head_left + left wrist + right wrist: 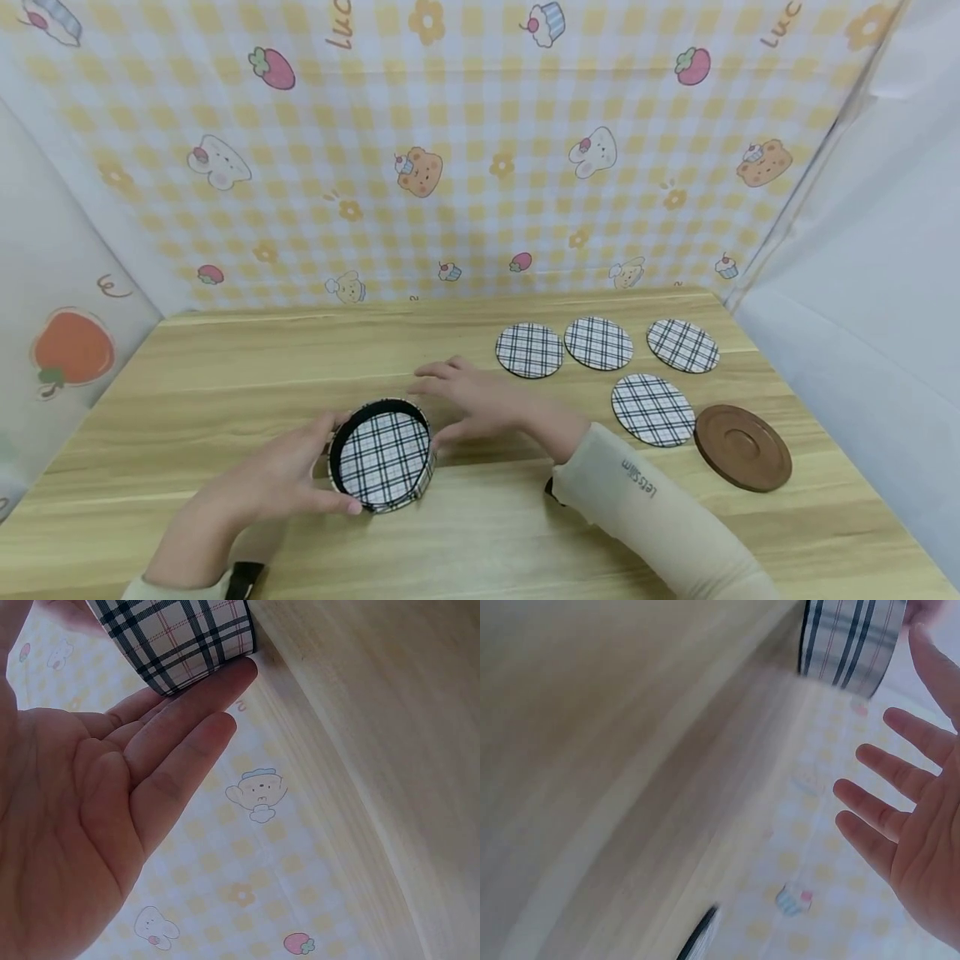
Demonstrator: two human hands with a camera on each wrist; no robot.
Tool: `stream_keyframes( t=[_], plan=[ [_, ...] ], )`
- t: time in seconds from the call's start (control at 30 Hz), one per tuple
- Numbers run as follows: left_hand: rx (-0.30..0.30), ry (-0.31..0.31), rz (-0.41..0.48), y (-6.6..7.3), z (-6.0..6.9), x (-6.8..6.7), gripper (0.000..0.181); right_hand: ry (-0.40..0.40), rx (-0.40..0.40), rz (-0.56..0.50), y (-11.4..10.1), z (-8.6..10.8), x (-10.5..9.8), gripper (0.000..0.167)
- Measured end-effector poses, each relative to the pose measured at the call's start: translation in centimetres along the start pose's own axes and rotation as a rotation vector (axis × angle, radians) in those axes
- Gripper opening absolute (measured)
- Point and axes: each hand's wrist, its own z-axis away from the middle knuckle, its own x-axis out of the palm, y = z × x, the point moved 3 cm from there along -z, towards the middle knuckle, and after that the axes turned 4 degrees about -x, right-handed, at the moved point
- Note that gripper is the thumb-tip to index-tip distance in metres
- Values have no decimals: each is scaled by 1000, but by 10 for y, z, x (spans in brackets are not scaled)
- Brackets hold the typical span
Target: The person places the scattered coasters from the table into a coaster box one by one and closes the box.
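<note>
Plaid holder now gripped by the left hand, right hand spread wide beside it; plaid is seen inside, four coasters are left outside.

Between the left hand and right hand, the box shows white walls with black plaid and thin red lines, black lining and black-on-white plaid inside; to the right hand's right, four coasters repeat that plaid and a disc is brown; that hand's sleeve is cream, dark-lettered, the table beneath yellow-brown grained, the backdrop beyond yellow-and-white gingham
</note>
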Motion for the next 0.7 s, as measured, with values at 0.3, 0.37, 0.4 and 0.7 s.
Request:
stream_keyframes(
  t=[0.3, 0.37, 0.4, 0.7],
  plan=[
    [-9, 10, -27, 2, 2, -1, 107, 42, 103, 6, 38, 28, -7, 72],
    [-15, 4, -28, 2, 2, -1, 107, 55, 110, 7, 46, 35, -10, 71],
    [-24, 2, -24, 2, 2, -1, 107, 59, 120, 6, 50, 38, -12, 72],
    [-34, -4, -5, 0, 2, 0, 107, 90, 196, 29, 85, 62, -26, 71]
  ],
)
